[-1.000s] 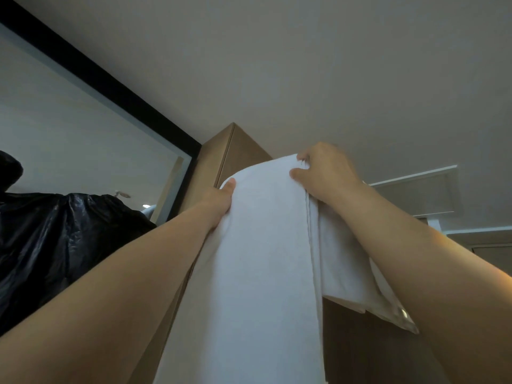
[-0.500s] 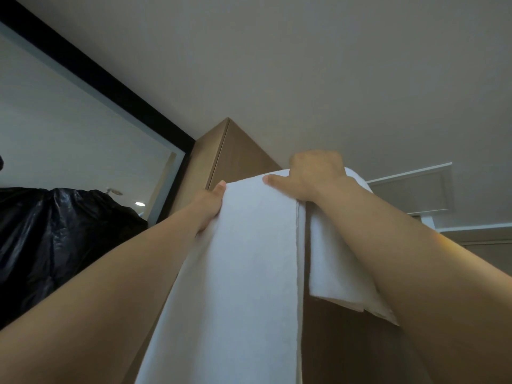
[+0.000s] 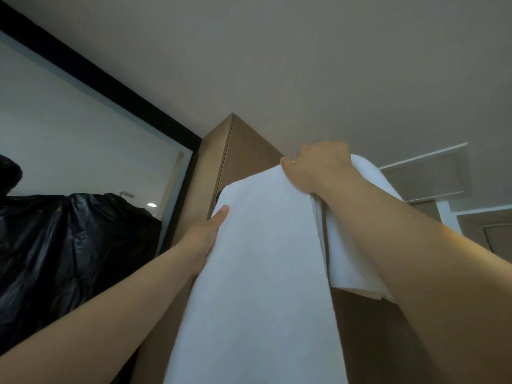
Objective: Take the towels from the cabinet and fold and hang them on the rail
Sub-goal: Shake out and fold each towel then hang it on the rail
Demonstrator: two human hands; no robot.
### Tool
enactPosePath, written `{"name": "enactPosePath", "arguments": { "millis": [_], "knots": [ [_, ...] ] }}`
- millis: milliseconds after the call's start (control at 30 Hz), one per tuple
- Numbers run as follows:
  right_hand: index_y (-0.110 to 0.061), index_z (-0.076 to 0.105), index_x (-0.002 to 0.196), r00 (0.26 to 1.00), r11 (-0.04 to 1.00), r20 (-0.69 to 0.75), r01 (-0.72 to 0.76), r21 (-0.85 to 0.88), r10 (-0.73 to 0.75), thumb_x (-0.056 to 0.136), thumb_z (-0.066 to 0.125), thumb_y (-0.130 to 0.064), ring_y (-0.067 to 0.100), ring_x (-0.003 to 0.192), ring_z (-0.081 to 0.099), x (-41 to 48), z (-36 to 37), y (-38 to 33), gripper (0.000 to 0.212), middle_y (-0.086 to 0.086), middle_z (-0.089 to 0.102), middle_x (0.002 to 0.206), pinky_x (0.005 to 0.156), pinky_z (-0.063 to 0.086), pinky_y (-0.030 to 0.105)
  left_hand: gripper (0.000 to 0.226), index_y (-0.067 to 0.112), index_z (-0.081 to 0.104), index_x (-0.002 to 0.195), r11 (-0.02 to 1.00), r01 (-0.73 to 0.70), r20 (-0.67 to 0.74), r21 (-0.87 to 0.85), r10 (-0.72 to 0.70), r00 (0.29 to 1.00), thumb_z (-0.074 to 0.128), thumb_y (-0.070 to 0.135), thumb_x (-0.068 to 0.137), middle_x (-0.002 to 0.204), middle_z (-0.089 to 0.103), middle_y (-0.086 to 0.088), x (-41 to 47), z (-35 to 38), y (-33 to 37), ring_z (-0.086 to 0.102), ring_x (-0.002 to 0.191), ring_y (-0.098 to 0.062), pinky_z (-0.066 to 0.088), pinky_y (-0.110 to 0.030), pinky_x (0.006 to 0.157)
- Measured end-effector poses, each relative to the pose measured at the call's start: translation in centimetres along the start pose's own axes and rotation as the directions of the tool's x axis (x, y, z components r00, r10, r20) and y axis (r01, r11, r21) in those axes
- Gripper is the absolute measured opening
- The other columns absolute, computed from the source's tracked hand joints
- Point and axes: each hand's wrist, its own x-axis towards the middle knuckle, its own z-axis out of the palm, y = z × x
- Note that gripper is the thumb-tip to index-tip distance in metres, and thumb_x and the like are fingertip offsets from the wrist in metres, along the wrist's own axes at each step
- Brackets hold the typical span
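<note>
We see a white towel (image 3: pixel 263 259) raised high in front of a brown wooden cabinet (image 3: pixel 246 151). Its long front panel falls toward the camera, and a shorter flap drops on the far side at the right. The right hand (image 3: pixel 318 167) is curled over the top fold and grasps it. The left hand (image 3: pixel 206 234) pinches the left edge lower down, with the thumb laid on the front and the fingers hidden behind the cloth. We judge that the towel is already out of the cabinet and folded lengthwise, and that the hanging is under way. It drapes as if over a bar, but the rail is out of sight, so we cannot tell whether the cloth rests on anything. Evening the two sides and letting go look to be left, and we cannot tell whether more towels wait. Overhead is a plain pale ceiling (image 3: pixel 277 65) with a recessed panel (image 3: pixel 424 176) at the right. At the left are a black-framed glass panel (image 3: pixel 83 139) and a glossy black plastic bag (image 3: pixel 69 245).
</note>
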Motion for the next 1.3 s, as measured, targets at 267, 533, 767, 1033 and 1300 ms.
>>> {"name": "enactPosePath", "arguments": {
  "millis": [267, 533, 767, 1033, 1300],
  "knots": [
    [-0.011, 0.05, 0.125, 0.947, 0.889, -0.29, 0.011, 0.457, 0.137, 0.093, 0.051, -0.039, 0.033, 0.102, 0.054, -5.3, -1.7, 0.8, 0.042, 0.011, 0.058, 0.12, 0.073, 0.038, 0.036, 0.07, 0.002, 0.056, 0.13, 0.99, -0.082, -0.118, 0.118, 0.096, 0.988, 0.055, 0.059, 0.089, 0.13, 0.06, -0.015, -0.4, 0.1, 0.8, 0.057, 0.119, -0.032, 0.046, -0.038, 0.099],
    [-0.027, 0.021, 0.149, 0.998, 0.703, -0.038, -0.006, 0.711, 0.047, 0.089, 0.063, -0.048, 0.009, 0.092, 0.052, -10.6, -0.1, 0.3, 0.077, -0.002, 0.062, 0.12, 0.068, 0.037, 0.017, 0.069, 0.004, 0.058, 0.127, 0.991, -0.063, -0.12, 0.12, 0.078, 0.99, 0.055, 0.061, 0.088, 0.113, 0.066, -0.011, -0.8, 0.1, 1.0, 0.062, 0.103, -0.03, 0.049, -0.034, 0.079],
    [-0.028, 0.045, 0.143, 0.988, 0.787, -0.156, 0.112, 0.606, -0.02, 0.09, 0.065, -0.035, 0.021, 0.123, 0.052, -6.9, -1.3, -0.2, 0.056, -0.001, 0.059, 0.133, 0.095, 0.039, 0.031, 0.077, 0.011, 0.055, 0.131, 0.99, -0.048, -0.176, 0.132, 0.071, 0.982, 0.054, 0.071, 0.082, 0.076, 0.052, 0.006, 0.4, 0.1, 3.2, 0.051, 0.068, -0.015, 0.033, -0.027, 0.051],
    [-0.02, 0.063, 0.125, 0.963, 0.872, -0.267, 0.161, 0.462, -0.036, 0.089, 0.064, -0.035, 0.029, 0.113, 0.052, -2.8, -1.5, 0.8, 0.039, 0.005, 0.068, 0.11, 0.094, 0.037, 0.036, 0.071, 0.019, 0.053, 0.137, 0.975, -0.122, -0.13, 0.188, 0.148, 0.981, 0.048, 0.07, 0.087, 0.12, 0.064, -0.009, 3.0, 2.0, 5.3, 0.061, 0.108, -0.03, 0.048, -0.043, 0.099],
    [-0.016, 0.05, 0.084, 0.984, 0.966, -0.171, -0.013, 0.257, 0.059, 0.093, 0.046, -0.045, 0.028, 0.089, 0.051, -2.7, 0.9, 0.3, 0.031, 0.011, 0.068, 0.1, 0.084, 0.031, 0.036, 0.079, 0.008, 0.05, 0.138, 0.948, -0.143, -0.164, 0.286, 0.195, 0.967, 0.052, 0.068, 0.086, 0.131, 0.059, -0.013, 5.2, 2.3, 5.3, 0.056, 0.116, -0.032, 0.043, -0.042, 0.103]
  ]
}}
